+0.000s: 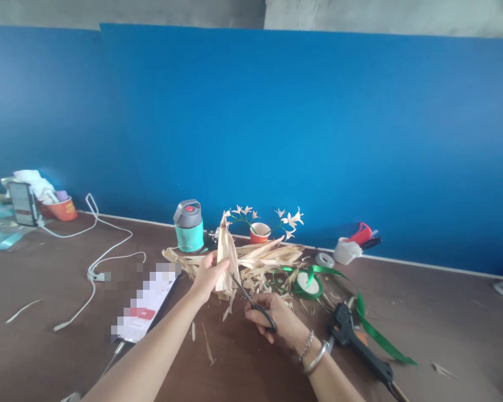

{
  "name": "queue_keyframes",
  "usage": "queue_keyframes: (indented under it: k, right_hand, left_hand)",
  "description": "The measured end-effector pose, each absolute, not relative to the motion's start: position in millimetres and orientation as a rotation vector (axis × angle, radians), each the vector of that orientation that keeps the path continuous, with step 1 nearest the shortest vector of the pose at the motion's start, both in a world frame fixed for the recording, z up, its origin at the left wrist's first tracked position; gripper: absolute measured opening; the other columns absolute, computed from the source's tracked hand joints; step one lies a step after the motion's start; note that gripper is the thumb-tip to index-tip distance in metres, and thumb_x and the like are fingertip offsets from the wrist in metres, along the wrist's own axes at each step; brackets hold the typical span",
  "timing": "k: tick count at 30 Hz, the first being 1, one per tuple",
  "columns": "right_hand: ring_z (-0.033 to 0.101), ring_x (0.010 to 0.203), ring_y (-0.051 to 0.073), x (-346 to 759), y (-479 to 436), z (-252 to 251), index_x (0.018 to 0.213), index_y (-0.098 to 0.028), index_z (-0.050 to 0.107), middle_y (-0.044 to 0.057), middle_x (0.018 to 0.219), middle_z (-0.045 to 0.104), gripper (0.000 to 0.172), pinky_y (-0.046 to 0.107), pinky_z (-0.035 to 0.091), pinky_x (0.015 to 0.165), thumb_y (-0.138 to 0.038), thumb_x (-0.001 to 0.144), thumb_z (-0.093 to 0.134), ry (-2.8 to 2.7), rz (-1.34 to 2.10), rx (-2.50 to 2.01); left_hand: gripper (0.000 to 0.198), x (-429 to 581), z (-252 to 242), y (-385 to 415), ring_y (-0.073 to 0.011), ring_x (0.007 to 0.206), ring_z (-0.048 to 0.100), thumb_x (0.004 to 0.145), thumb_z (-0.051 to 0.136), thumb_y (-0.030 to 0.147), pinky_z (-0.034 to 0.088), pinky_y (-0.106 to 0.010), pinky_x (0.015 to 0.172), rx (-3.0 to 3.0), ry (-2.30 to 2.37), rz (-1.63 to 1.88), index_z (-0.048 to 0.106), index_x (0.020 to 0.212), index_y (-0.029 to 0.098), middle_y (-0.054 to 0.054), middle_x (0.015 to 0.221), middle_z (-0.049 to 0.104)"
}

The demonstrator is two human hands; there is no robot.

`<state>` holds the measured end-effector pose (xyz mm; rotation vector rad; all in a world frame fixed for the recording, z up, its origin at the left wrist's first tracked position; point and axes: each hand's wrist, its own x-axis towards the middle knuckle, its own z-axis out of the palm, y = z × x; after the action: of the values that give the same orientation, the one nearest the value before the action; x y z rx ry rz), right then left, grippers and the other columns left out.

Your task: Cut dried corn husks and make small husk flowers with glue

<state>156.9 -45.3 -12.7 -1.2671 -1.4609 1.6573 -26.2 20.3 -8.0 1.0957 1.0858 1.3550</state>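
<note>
My left hand point(207, 273) pinches a pale dried corn husk point(226, 254) and holds it upright above the brown table. My right hand point(272, 315) grips black-handled scissors point(251, 301), whose blades reach up to the husk's lower edge. Behind the hands lies a pile of loose husks point(264, 259). Small husk scraps point(207, 349) are scattered on the table below the hands.
A teal bottle with a grey lid point(189, 226), a red cup with husk flowers point(260, 230), green ribbon on a roll point(308, 282), a tape roll point(325, 259) and a black glue gun point(360, 346) lie around. White cables point(100, 259) and a phone on a stand point(23, 204) sit left.
</note>
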Motion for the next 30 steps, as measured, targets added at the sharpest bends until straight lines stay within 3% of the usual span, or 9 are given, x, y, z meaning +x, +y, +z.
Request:
queue_keyframes:
  k: [19,30]
  right_hand:
    - [0.032,0.026,0.003,154.8,-46.8,-7.8,0.070,-0.014,0.056,-0.009,0.036,0.046,0.023,0.014,0.021,0.026,-0.035,0.064,0.066,-1.468,1.655,-1.287]
    - [0.030,0.025,0.002,155.0,-47.9,-3.3,0.069,-0.015,0.056,-0.010,0.034,0.044,0.022,0.014,0.018,0.028,-0.034,0.066,0.065,-1.534,1.604,-1.348]
  left_hand:
    - [0.032,-24.2,-3.3,18.2,-0.0197,0.069,0.062,0.063,0.067,0.029,0.045,-0.026,0.059,1.074,1.112,1.328,0.061,0.090,0.012,-0.005,0.077,0.067]
    - [0.028,-22.1,1.2,15.3,-0.0168,0.061,0.061,0.062,0.066,0.028,0.045,-0.023,0.053,1.065,1.121,1.317,0.061,0.085,0.013,-0.001,0.066,0.064]
